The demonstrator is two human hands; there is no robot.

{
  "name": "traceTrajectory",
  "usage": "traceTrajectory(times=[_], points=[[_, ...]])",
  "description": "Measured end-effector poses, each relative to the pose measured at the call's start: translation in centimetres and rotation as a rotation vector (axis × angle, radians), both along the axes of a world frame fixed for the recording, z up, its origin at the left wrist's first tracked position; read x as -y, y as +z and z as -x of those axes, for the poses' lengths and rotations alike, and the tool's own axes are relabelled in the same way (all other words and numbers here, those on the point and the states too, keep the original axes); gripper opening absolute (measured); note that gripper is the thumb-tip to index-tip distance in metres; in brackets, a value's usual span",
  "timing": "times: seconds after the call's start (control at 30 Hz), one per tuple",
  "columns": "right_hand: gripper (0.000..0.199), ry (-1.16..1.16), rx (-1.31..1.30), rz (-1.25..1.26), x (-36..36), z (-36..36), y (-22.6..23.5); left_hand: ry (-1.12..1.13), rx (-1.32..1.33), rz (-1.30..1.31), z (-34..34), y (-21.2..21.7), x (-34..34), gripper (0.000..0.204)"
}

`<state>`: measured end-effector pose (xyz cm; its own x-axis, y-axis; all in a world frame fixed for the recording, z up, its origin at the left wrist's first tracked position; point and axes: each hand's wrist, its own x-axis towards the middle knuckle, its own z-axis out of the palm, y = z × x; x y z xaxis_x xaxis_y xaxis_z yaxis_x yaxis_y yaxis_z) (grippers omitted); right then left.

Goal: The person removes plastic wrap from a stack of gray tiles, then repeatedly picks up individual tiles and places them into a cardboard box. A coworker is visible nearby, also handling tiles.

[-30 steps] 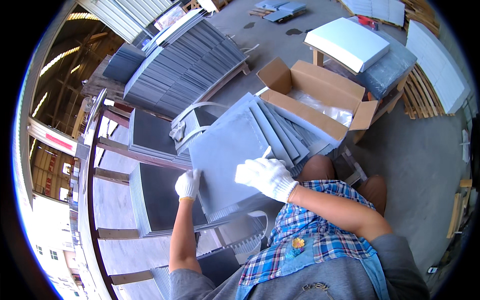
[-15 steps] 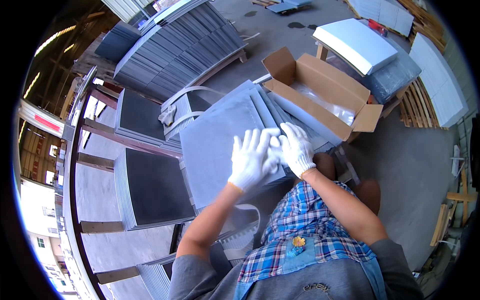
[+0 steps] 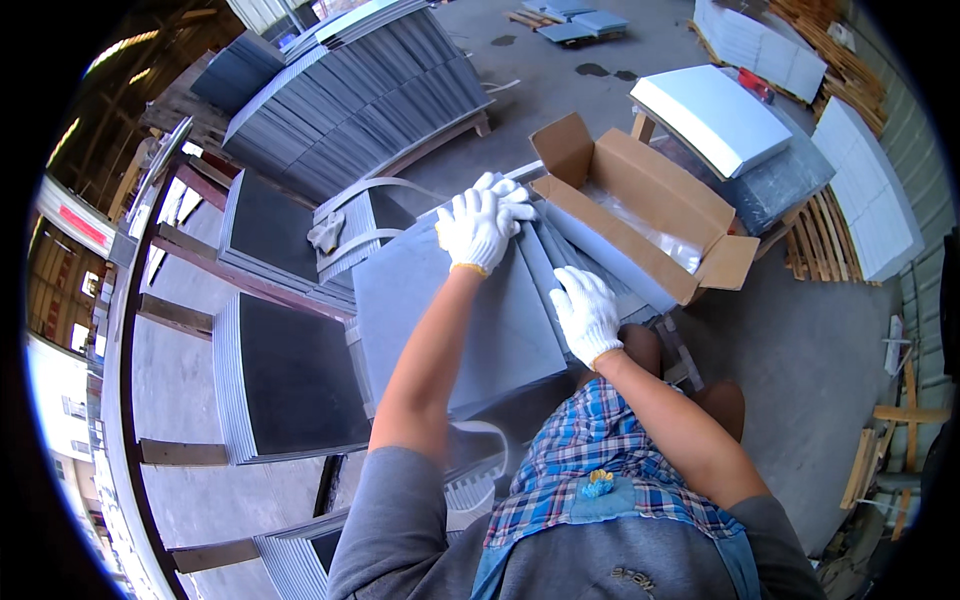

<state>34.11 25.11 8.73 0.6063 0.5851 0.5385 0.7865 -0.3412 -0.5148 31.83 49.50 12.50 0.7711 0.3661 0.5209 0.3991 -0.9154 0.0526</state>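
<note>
A large square grey stone tile [image 3: 430, 330] lies in front of me, with more tiles under and beside it. My left hand [image 3: 472, 230], in a white knit glove, reaches to the tile's far edge. Bunched under its fingers is what looks like a loose white glove [image 3: 513, 196], pressed against the tile. My right hand [image 3: 588, 315], gloved the same way, rests with fingers stretched out by the tile's right edge, over the leaning tiles [image 3: 570, 255]. Nothing shows in its grasp.
To the right stands an open cardboard box [image 3: 660, 180] with clear plastic inside. Dark tile stacks [image 3: 290, 375] stand on a rack at left; another grey glove [image 3: 326, 232] lies there. A tall tile stack [image 3: 360, 95] is behind, and a white slab [image 3: 710, 115] sits far right.
My left hand has moved away from me to the tile's far edge, taking the loose white glove along. The right hand has drawn slightly nearer and the hands are now apart.
</note>
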Motion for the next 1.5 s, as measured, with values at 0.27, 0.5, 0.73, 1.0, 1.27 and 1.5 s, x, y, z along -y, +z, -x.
traceTrajectory(times=[0.27, 0.5, 0.73, 1.0, 1.27, 1.5], points=[[0.031, -0.019, -0.066, -0.036, 0.2, 0.1, -0.8, -0.263, -0.150, -0.009, 7.4, 2.0, 10.2, 0.052], [0.030, 0.008, 0.021, -0.027, 0.3, 0.0, -0.3, -0.110, -0.178, 0.055, 1.8, 1.2, 4.0, 0.049], [0.028, 0.028, 0.040, -0.031, 0.2, 0.3, 0.4, 0.094, -0.102, 0.045, -1.3, -0.8, -1.8, 0.045], [0.027, 0.019, 0.050, -0.018, 0.3, -0.4, 0.1, 0.413, -0.070, 0.041, 12.2, -0.9, -7.9, 0.043], [0.027, 0.034, 0.027, -0.023, 0.1, -0.3, 0.3, 0.453, -0.129, 0.110, 20.0, -0.6, -6.6, 0.041], [0.032, 0.021, -0.049, 0.057, 0.4, 0.0, 0.2, 0.187, -0.223, 0.089, 21.3, 3.8, 8.7, 0.045]])
